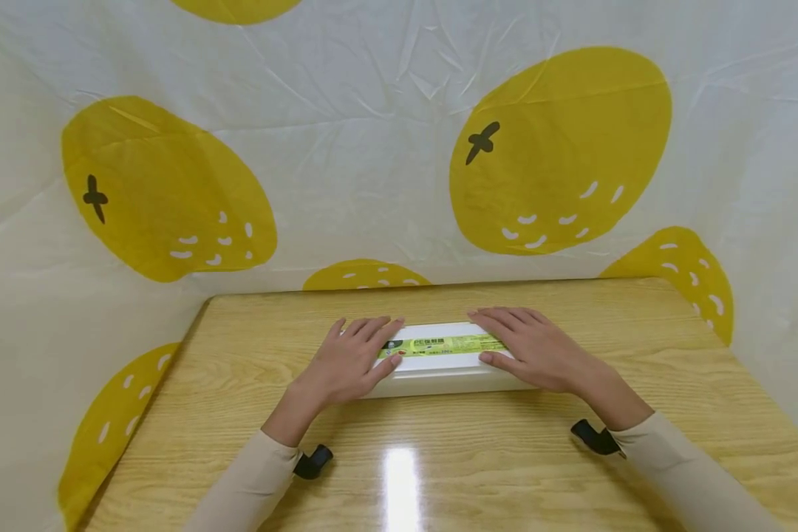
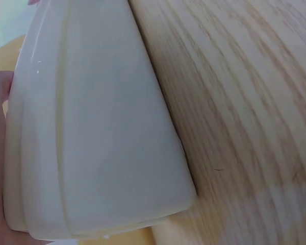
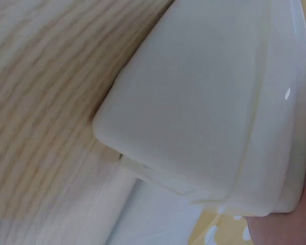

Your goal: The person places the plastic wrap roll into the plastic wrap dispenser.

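Observation:
A white cling film dispenser box [image 1: 452,380] with a green label strip [image 1: 445,344] along its top lies lengthwise on the wooden table. My left hand [image 1: 352,362] rests over its left end, fingers stretched toward the far edge and thumb on the lid by the label. On the right end lies my right hand [image 1: 532,347] in the same manner, its thumb at the near part of the lid. The box's smooth front side [image 2: 117,117] fills much of the left wrist view. In the right wrist view, its right end [image 3: 194,102] shows, with part of the hand at the edge.
The wood-grain table [image 1: 479,458] reaches back to a white cloth [image 1: 359,170] printed with yellow fruit, which hangs behind it and along the left side. Black wrist mounts [image 1: 314,462] show at both cuffs. A bright light reflection lies on the tabletop in front.

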The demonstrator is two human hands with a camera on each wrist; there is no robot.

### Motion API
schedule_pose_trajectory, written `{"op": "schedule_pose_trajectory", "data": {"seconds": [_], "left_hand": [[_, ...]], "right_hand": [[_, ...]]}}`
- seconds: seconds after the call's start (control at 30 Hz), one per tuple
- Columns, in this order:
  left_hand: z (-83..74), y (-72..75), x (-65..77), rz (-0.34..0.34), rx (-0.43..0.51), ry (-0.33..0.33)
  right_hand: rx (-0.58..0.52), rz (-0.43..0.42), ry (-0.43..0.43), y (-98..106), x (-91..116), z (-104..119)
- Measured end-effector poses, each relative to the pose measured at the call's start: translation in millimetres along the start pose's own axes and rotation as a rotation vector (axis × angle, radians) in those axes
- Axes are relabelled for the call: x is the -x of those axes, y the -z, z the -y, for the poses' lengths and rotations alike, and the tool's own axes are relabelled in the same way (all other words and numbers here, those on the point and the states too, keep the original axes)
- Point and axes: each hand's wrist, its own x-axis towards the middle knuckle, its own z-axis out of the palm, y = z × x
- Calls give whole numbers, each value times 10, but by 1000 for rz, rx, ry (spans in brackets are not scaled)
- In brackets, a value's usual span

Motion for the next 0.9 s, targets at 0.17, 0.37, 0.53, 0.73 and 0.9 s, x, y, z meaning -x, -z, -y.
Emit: {"op": "schedule_pose_trajectory", "data": {"seconds": [0.17,0.37,0.53,0.73,0.9], "left_hand": [[19,-18,8,-9,4,-11],[34,-23,8,-14,5,-4],[9,-21,-44,6,-13,-5],[-55,-39,-119,21,-32,-27],[-92,-35,-145,31,-35,-39]], "right_hand": [[-2,-3,2,-12,10,-26],[7,-2,14,-18,-2,-35],[16,19,6,2,-53,21],[0,38,9,-25,-152,116],[3,49,17,-49,-205,173]]}}
